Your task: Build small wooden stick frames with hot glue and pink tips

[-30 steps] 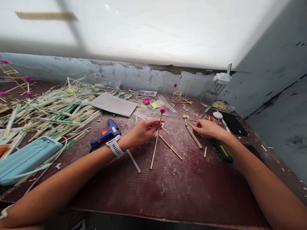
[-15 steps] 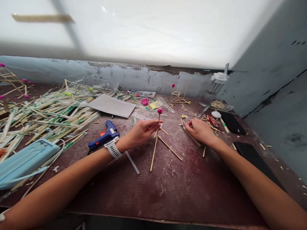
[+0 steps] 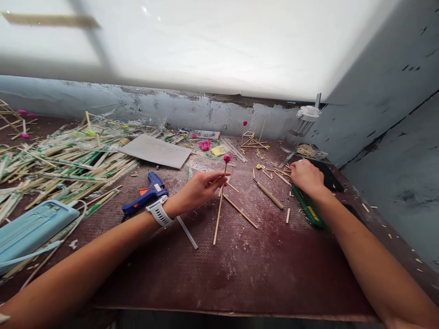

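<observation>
My left hand (image 3: 206, 188) is closed around an upright wooden stick topped with a pink clay ball (image 3: 227, 158). Below it, thin wooden sticks (image 3: 240, 211) splay out on the table like legs. At the right, my right hand (image 3: 307, 177) is curled over the tabletop beside short stick pieces (image 3: 283, 177); its fingertips are mostly hidden, and whatever they hold cannot be made out. Under that wrist lies a green object with a yellow label (image 3: 310, 209). A wooden-handled tool with a thin tip (image 3: 270, 194) rests between my hands.
A blue hot glue gun (image 3: 147, 194) and a clear glue stick (image 3: 187, 232) lie by my left arm. Beyond them are a heap of sticks (image 3: 61, 171), a grey board (image 3: 157, 151) and a light-blue case (image 3: 37, 233). A small stick frame (image 3: 254, 139) and a clear bottle (image 3: 302, 125) stand at the back.
My right hand has moved right and away from the wooden-handled tool, uncovering it and the green object. My left hand keeps its hold on the stick; the view has shifted slightly.
</observation>
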The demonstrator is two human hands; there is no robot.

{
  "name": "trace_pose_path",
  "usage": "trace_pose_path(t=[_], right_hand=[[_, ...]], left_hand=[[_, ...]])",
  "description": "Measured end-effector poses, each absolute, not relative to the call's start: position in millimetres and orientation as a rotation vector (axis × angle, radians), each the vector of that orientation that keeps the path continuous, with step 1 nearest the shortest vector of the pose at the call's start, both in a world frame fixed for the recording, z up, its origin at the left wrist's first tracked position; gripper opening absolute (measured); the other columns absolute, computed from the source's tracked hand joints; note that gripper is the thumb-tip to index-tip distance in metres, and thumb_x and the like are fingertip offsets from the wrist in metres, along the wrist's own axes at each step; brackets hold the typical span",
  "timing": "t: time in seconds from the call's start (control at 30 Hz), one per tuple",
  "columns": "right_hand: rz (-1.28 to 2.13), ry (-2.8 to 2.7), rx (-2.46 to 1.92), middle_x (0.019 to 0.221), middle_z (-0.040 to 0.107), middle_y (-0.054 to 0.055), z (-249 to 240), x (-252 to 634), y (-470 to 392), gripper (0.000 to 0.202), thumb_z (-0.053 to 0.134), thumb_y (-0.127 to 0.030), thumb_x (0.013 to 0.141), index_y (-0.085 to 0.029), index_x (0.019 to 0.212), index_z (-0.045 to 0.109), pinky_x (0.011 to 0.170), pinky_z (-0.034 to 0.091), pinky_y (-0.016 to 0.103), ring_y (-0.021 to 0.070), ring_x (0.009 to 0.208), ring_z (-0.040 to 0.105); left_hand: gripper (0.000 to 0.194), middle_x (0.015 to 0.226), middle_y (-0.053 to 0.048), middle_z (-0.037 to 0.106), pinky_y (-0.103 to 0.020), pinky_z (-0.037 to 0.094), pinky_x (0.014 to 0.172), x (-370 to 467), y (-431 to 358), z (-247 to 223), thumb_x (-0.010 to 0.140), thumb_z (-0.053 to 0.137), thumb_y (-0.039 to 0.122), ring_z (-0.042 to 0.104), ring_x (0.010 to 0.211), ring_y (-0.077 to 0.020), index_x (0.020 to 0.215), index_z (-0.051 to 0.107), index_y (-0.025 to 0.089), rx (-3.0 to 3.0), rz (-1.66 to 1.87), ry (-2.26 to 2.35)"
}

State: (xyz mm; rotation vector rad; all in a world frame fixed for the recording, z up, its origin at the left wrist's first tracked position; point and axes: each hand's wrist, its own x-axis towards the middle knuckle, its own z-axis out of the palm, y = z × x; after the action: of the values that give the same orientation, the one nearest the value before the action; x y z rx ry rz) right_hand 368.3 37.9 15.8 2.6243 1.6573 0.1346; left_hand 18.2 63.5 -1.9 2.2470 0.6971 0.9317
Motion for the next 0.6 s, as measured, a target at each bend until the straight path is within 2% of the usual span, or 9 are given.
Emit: trace_pose_path(t=[0.13,0.37,0.5,0.6], right_hand=[[0.096,1.603,2.648,0.134,0.069,0.018,9.9,391.3,44.8,0.04,0.047,-0.036,0.104,-0.026,0.13,0.076,0.091,0.057,0.041,0.0334,0.113,0.073],[0.06,1.699,2.619,0.134,0.071,0.016,0.0,406.4,52.0,0.038,0.053,-0.036,0.101,-0.027,0.126,0.079,0.085,0.055,0.036,0.03,0.109,0.073],[0.024,1.809,2.574,0.123,0.077,0.01,2.6,417.1,53.6,0.033,0.06,-0.037,0.098,-0.027,0.123,0.08,0.078,0.051,0.03,0.0252,0.105,0.072],[-0.014,1.845,2.56,0.111,0.08,0.007,4.4,420.7,53.8,0.033,0.064,-0.039,0.096,-0.027,0.122,0.081,0.07,0.047,0.029,0.0231,0.094,0.072]], left_hand=[[0.038,0.09,-0.008,0.08,-0.025,0.051,0.069,18.6,64.6,-3.5,0.104,0.054,0.039,0.068,0.073,-0.0125,0.119,0.076,0.011,2.227,0.924,0.671],[0.036,0.087,-0.006,0.079,-0.024,0.052,0.069,18.8,63.7,-2.4,0.104,0.055,0.036,0.068,0.073,-0.0124,0.118,0.075,0.01,2.241,0.925,0.661],[0.035,0.085,-0.006,0.079,-0.023,0.051,0.066,19.0,63.8,-2.4,0.104,0.055,0.036,0.066,0.071,-0.0117,0.117,0.076,0.011,2.239,0.934,0.664],[0.035,0.086,-0.006,0.079,-0.023,0.052,0.067,19.1,64.2,-3.3,0.104,0.055,0.036,0.068,0.073,-0.0123,0.118,0.075,0.011,2.24,0.933,0.661]])
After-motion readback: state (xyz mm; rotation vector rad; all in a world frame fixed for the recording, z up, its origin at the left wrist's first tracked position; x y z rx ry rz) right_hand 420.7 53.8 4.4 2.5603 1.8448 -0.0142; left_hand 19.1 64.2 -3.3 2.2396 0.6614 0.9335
